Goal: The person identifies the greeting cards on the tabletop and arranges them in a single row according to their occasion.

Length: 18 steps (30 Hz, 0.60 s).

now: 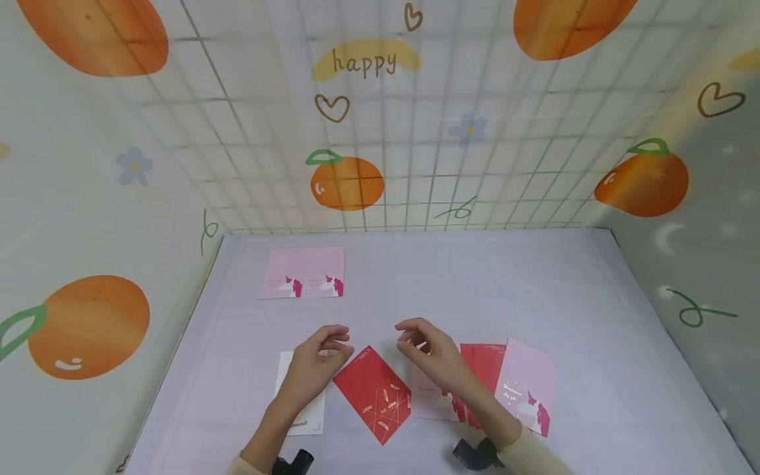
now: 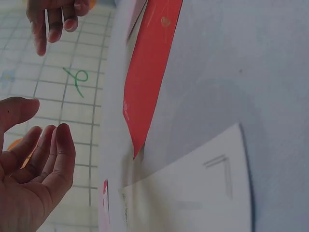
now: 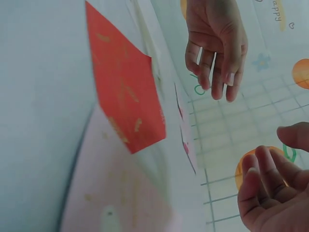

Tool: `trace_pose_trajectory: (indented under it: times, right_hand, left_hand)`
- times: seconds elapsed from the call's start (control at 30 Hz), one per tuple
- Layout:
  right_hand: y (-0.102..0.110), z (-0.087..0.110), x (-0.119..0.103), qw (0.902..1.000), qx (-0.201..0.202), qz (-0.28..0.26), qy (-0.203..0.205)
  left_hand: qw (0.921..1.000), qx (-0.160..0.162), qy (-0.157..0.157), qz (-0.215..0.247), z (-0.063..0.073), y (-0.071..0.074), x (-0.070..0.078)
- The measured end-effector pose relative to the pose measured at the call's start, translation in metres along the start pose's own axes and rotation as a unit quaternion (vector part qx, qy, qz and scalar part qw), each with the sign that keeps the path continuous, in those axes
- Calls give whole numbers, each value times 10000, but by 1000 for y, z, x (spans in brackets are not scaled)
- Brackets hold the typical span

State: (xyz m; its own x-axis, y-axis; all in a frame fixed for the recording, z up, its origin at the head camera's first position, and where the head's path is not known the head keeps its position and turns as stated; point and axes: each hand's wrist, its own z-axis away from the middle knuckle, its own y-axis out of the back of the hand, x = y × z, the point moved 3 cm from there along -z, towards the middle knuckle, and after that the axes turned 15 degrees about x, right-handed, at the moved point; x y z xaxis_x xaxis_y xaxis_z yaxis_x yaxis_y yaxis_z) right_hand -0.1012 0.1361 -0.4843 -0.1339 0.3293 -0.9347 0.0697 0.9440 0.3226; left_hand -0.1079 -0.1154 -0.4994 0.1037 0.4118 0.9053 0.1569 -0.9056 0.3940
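A red card (image 1: 374, 396) with gold line patterns lies turned cornerwise on the table, between and below my two hands. My left hand (image 1: 315, 363) hovers at its left, above a white card (image 1: 309, 422) that the forearm partly covers. On the other side, my right hand (image 1: 436, 356) is held over a pink unicorn card (image 1: 426, 401). Both hands hold nothing; their fingers are relaxed and bent slightly inward, as the left wrist view shows for the left hand (image 2: 34, 179) and the right wrist view for the right hand (image 3: 280, 193).
Another red card (image 1: 483, 363) and a pink unicorn card (image 1: 525, 382) lie at the right, partly behind the right forearm. Two pink unicorn cards (image 1: 285, 270) sit side by side at the back left. A curtain with printed oranges (image 1: 347, 185) stands behind the table.
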Motion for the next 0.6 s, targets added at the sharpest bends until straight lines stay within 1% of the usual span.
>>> trace_pose_trajectory:
  times: [0.17, 0.47, 0.6]
  right_hand:
    - [2, 6, 7, 10000, -4, 8, -29]
    - [5, 10, 13, 9998, 150, -110, 32]
    - [9, 11, 16, 9997, 158, -143, 72]
  left_hand:
    - [9998, -94, 157, 114, 5, -5, -1]
    - [9996, -164, 209, 56, 4, -7, -2]
    - [9995, -225, 215, 83, 3, -9, -1]
